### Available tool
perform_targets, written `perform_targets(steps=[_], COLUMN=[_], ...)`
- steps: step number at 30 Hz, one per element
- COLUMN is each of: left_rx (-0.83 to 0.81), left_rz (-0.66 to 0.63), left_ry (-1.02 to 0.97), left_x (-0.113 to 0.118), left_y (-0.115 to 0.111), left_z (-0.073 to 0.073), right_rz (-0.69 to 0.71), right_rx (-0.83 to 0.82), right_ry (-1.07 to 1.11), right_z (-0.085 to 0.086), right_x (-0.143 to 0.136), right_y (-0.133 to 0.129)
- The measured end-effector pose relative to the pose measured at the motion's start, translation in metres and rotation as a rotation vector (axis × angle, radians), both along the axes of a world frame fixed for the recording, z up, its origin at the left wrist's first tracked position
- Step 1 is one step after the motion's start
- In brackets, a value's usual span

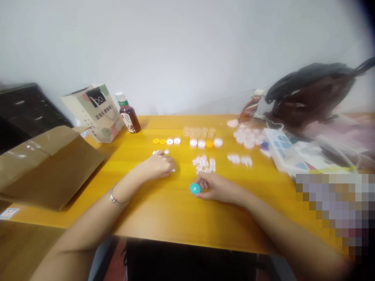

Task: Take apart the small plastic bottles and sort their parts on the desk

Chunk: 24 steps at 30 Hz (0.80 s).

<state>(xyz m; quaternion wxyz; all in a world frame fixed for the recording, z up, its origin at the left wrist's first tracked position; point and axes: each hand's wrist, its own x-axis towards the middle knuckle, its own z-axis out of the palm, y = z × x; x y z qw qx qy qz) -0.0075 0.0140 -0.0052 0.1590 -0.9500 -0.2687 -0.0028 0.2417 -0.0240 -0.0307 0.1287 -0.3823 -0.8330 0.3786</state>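
My right hand (212,186) pinches a round teal disc (195,189) between thumb and fingers, low over the table. My left hand (159,166) is closed over small white pieces (166,151); whether it grips one is hidden. Clear and white small pieces (203,164) lie in a cluster just beyond my right hand, and two more small groups (239,159) lie to its right. Farther back sit yellow and white round discs (170,141) in one row, with white and orange ones (201,144) in another. Several clear cups (199,132) stand behind them.
At the left are an open cardboard box (49,164), a printed paper bag (101,113) and a dark red bottle (129,117). Toward the right are another bottle (250,107), a pile of pale discs (249,135), a white tray (278,150) and a dark bag (310,93).
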Motion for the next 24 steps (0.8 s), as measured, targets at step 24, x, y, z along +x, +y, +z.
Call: perform_targets(steps=[24], left_rx=[0.049], left_rz=[-0.335], left_ry=[-0.195], left_x=[0.038], left_y=[-0.018], left_z=[-0.03], right_rz=[-0.037], right_rx=[-0.028], right_ry=[0.048], right_z=[-0.003], right_x=[-0.001], right_y=[0.004])
